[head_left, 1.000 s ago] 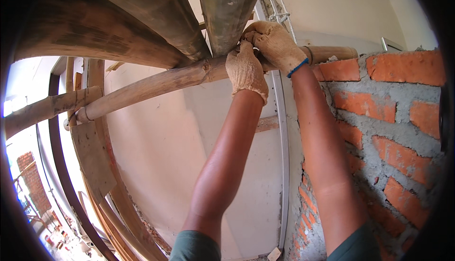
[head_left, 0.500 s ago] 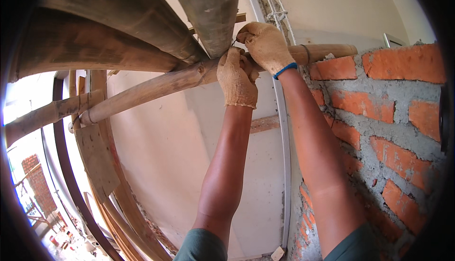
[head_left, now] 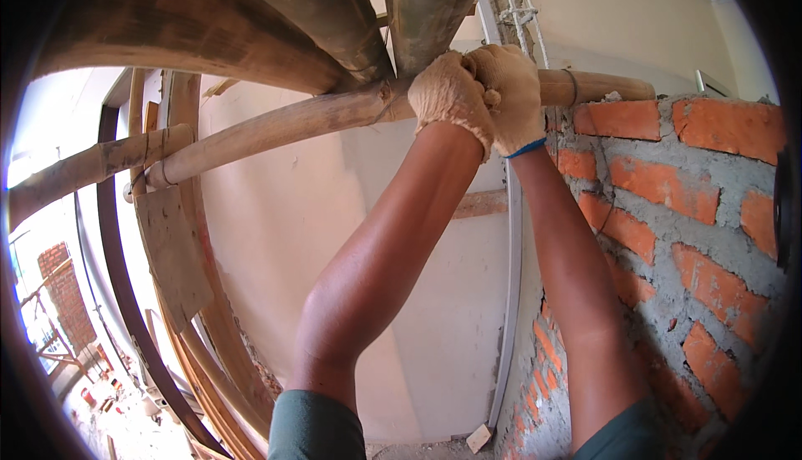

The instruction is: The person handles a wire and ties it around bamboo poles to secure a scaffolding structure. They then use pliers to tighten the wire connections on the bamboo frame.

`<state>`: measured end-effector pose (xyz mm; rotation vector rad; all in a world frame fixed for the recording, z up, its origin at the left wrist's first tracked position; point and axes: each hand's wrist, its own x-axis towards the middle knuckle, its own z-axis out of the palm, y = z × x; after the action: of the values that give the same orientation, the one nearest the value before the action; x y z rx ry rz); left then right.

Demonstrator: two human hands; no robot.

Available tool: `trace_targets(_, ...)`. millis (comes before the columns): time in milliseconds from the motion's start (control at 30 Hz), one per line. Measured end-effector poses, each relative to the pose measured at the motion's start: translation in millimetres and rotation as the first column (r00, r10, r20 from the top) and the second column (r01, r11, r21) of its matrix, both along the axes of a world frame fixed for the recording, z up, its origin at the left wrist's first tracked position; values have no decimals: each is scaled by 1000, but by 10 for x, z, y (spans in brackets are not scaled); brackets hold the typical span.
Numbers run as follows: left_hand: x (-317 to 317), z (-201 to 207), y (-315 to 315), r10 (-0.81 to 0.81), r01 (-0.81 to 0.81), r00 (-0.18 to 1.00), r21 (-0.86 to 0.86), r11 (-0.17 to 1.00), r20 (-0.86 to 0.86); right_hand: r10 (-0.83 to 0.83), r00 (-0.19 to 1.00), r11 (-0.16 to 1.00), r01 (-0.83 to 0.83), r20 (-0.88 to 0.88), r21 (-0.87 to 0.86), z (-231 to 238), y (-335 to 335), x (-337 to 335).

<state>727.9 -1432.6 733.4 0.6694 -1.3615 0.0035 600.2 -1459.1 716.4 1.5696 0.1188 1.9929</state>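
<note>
Curled tight, your left hand (head_left: 451, 96) and right hand (head_left: 511, 92) press together at the pole (head_left: 292, 127); their contents are hidden. Tan, round and dark-scuffed, it runs crosswise, right end beside the brick wall (head_left: 618, 119).

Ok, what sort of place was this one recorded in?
Probably a building site or a renovation: there's a bare, unplastered brick wall on the right and a bamboo pole with thin ties round it.

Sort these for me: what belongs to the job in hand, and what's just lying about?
Seemingly in the job:
left hand and right hand, gloved, close together
crosswise bamboo pole behind them
dark pole above

Apparently just around:
brick wall, right
flat board, left
small block, below
</note>
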Motion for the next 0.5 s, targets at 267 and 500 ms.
trace_targets(267, -347, -113, 478, 609, -620, 758, -31, 784, 233, 255, 915, 957, -191, 312, -220, -116, -80, 372)
trace_targets(500, -339, -155, 870, 854, -794, 277, -396, 461, 440, 122, 913, 992, -129, 389, -7, -201, -78, 651)
